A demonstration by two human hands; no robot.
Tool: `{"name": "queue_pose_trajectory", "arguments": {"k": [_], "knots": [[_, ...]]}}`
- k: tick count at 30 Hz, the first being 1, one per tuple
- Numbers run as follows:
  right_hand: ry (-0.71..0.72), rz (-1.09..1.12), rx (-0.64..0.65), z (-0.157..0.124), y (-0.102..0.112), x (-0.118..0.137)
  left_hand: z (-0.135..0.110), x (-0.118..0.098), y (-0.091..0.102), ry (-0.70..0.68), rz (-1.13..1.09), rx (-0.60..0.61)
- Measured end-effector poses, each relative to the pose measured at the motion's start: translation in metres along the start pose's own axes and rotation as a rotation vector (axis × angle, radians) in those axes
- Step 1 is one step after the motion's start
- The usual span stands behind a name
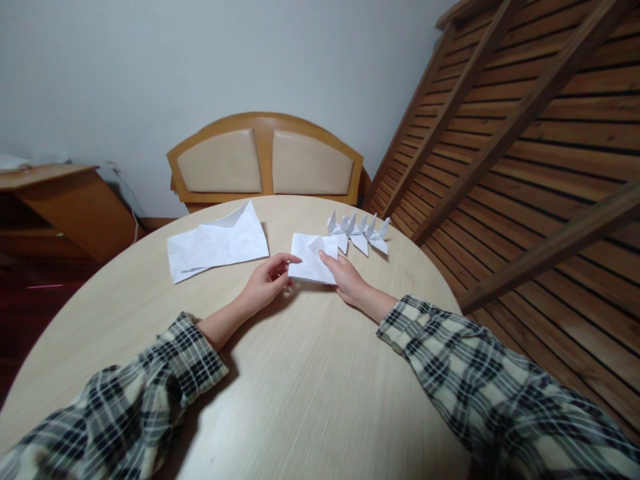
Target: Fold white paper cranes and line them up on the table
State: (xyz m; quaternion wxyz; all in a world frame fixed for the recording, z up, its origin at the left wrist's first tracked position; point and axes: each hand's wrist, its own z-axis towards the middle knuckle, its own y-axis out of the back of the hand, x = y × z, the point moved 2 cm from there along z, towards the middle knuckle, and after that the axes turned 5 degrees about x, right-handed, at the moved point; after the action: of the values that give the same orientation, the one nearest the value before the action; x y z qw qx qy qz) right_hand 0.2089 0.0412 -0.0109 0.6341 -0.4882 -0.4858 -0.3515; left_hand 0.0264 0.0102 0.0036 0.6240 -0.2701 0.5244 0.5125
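A small white sheet of paper (309,261), partly folded, lies on the round pale wooden table (300,387). My left hand (265,283) pinches its left edge between thumb and fingers. My right hand (347,280) rests on its right side, with a finger pressing down a folded corner. Both arms wear plaid sleeves. Just beyond the sheet stand folded white paper cranes (359,233) in a row.
A larger creased white sheet (217,243) lies to the left on the table. A wooden chair with padded back (265,160) stands behind the table. Slatted wooden panels (525,147) lean at the right. A wooden desk (60,200) is at the left.
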Motion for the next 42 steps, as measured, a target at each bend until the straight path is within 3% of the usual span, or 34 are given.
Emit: {"name": "queue_pose_trajectory", "arguments": {"k": [12,26,33,42], "knots": [[-0.042,0.010,0.021,-0.0008,-0.0008,-0.0008,-0.0005,0.0018,0.0004,-0.079,0.086,0.045],[-0.100,-0.050,0.067,-0.0006,-0.0007,-0.0012,-0.0013,0.0004,-0.0011,-0.010,0.132,0.170],[-0.100,-0.063,0.062,-0.0016,-0.0016,0.0006,-0.0012,-0.0021,-0.0008,-0.014,0.174,0.136],[-0.087,-0.108,0.113,-0.0018,-0.0023,-0.0022,0.0039,0.0035,0.0006,-0.006,0.110,-0.007]]}}
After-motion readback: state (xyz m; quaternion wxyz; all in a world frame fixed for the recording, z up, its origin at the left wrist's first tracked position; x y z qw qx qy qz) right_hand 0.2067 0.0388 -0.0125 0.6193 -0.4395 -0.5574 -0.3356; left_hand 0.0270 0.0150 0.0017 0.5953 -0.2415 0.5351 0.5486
